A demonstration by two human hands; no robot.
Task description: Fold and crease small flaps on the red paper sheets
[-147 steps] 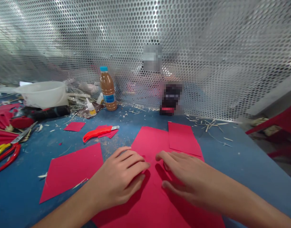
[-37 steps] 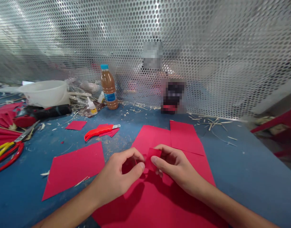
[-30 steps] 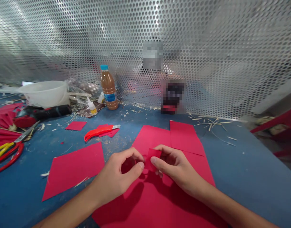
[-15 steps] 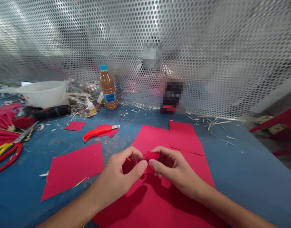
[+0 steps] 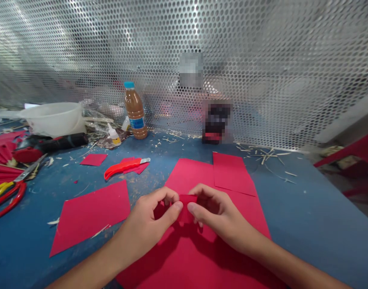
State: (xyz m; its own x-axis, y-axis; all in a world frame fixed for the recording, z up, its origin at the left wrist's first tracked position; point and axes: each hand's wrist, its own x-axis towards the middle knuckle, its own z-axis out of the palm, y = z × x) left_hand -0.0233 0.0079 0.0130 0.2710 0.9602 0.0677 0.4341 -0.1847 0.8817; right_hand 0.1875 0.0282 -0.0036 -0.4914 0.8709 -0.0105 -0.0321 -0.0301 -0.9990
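Lying at the far left, the scissors angled their blades toward the power tool, which rested just in front of the bowl. Next came a flat red sheet on the table, with a small red square well behind it. The glue bottle stood near the upright drink bottle; nearer the viewer, the knife lay across red scraps, its blade pointing right. The left hand, thumb and fingers curled together, pinched the left end of a small red piece. This piece was positioned between the hands, above a large red sheet. The right hand gripped the right end, thumb on the near face and fingers behind. Farther right, a smaller sheet overlapped the large one's far corner, and thin sticks lay scattered beside the perforated wall.
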